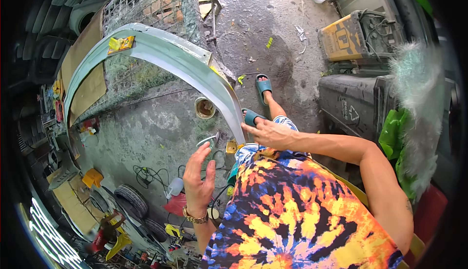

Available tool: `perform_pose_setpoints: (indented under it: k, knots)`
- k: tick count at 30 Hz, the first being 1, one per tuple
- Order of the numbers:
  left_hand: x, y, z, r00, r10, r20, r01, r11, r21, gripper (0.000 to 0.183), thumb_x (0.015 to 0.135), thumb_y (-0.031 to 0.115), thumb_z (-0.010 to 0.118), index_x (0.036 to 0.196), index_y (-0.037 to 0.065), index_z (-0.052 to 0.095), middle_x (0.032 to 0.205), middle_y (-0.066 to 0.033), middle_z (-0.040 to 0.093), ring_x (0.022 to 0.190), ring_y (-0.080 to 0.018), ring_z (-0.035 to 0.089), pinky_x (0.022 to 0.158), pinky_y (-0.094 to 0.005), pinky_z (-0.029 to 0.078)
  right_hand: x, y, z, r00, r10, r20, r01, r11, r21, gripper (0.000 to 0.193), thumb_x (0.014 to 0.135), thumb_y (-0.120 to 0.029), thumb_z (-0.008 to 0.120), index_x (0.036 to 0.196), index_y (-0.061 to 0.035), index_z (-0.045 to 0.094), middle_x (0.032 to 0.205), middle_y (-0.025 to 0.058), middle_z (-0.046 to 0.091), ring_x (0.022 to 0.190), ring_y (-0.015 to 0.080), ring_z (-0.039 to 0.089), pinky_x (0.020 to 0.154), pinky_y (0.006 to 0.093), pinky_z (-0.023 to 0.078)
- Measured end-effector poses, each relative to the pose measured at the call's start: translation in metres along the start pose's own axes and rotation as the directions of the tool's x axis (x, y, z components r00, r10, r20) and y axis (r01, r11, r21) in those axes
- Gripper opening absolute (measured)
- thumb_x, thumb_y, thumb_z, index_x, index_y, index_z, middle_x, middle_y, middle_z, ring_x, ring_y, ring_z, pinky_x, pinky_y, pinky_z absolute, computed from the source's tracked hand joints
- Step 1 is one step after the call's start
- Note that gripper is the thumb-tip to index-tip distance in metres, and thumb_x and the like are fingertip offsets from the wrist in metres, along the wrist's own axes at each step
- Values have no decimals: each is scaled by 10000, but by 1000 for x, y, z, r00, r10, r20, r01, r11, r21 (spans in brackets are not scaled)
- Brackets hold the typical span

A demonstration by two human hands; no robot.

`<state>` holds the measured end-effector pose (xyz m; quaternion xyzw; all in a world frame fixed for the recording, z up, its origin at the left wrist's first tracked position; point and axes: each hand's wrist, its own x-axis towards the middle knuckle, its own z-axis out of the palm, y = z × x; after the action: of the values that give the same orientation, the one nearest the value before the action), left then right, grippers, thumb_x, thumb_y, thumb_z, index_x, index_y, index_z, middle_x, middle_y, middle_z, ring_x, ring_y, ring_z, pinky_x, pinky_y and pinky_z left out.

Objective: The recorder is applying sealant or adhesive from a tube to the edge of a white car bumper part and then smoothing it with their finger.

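A long curved car-body panel (146, 44), shaped like a wheel arch and pale grey-green, rests partly over a wire-mesh frame (141, 5), its near end reaching toward my lap. My right hand (270, 135) is at that near end, index finger stretched out to the panel's edge; whether it touches, I cannot tell. Nothing shows in that hand. My left hand (197, 181), a watch on its wrist, is raised with thumb and fingers apart, holding nothing. On the panel's far part lies a yellow-orange flat piece (122, 43) with a crumpled bright yellow bit on it.
An open tub (205, 107) stands on the floor left of the panel's near end. To the right are a black bin (348, 100) and a yellow boxy machine (343, 37) with cables. Tyres (130, 198) and a tangled black cable (148, 175) lie at lower left.
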<state>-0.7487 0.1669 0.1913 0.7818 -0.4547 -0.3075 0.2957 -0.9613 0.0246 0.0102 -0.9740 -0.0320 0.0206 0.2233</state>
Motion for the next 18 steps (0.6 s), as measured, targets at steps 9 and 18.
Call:
perform_pose_setpoints:
  k: [9,18]
  knots:
    - [-29,-15,19,998,11,57,-6,997,-74,335,886,59,643,1215,33,588,1271,-144,628,1168,-312,602,985,-400,464,-37,-22,-55,875,439,204,-428,503,751,130,877,-85,621,993,-34,648,909,145,698,879,275,699,785,371,532]
    - [-33,-13,64,965,163,204,-167,986,3,327,896,81,638,1213,23,583,1162,-152,658,1059,-302,645,900,-364,503,-40,-8,35,683,662,309,-152,-284,947,212,911,-122,672,1073,16,670,900,45,669,796,102,600,749,244,495]
